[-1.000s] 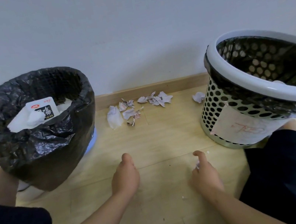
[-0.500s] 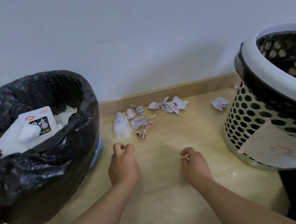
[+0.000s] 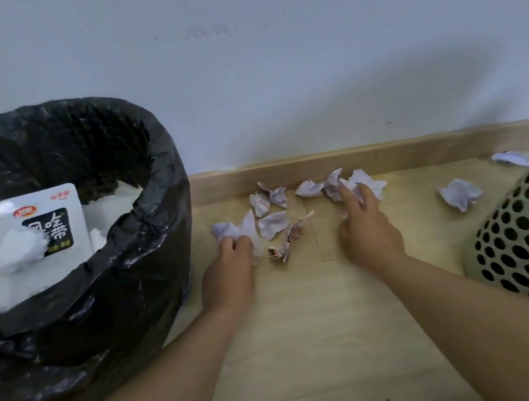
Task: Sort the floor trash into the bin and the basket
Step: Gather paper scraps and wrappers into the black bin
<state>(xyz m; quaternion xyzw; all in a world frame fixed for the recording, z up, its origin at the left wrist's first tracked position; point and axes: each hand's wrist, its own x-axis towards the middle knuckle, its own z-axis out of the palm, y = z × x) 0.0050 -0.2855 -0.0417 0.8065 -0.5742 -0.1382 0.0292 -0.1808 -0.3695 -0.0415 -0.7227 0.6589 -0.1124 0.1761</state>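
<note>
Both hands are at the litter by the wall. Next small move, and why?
Probably close the right hand on the scraps under its fingertips: they rest there uncurled, while the left hand grips the tissue. Then both can lift.

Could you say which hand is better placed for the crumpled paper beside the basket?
Probably the right hand: it is nearer that crumpled paper; the left hand grips tissue by the bin.

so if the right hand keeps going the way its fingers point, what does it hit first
The right hand points forward at the torn paper scraps; its fingertips already seem to touch them. Past those, the baseboard would come next.
</note>
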